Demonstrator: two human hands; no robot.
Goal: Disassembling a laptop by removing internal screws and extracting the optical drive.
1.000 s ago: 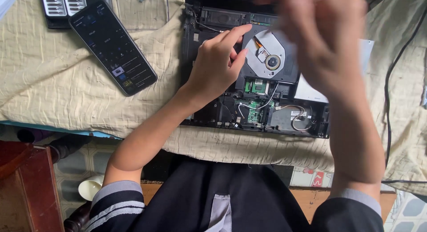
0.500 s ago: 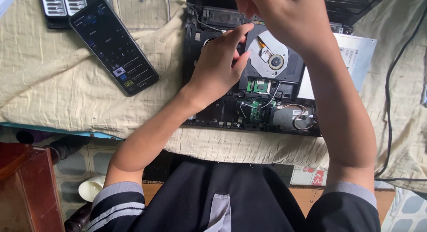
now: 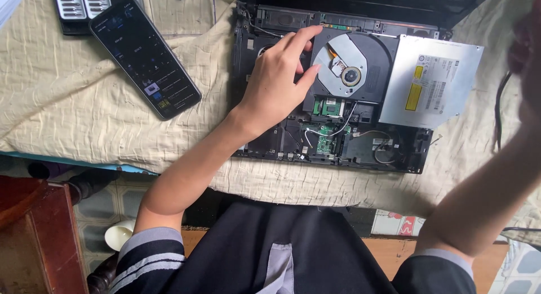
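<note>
The left hand [image 3: 279, 83] is laid flat on the opened laptop chassis [image 3: 332, 85], fingers spread, thumb and forefinger pressed against the edge of the optical drive [image 3: 360, 66]. Nothing is gripped by it. The right hand [image 3: 527, 52] is raised at the far right edge, blurred; whether anything is held there cannot be told. The drive is seen tilted across the chassis, its silver cover [image 3: 431, 83] jutting out to the right. A smartphone [image 3: 145, 57] is lying well apart on the beige cloth [image 3: 67, 119].

The one head camera looked straight down, close above the opened laptop [image 3: 332, 130], its screen edge at top.
</note>
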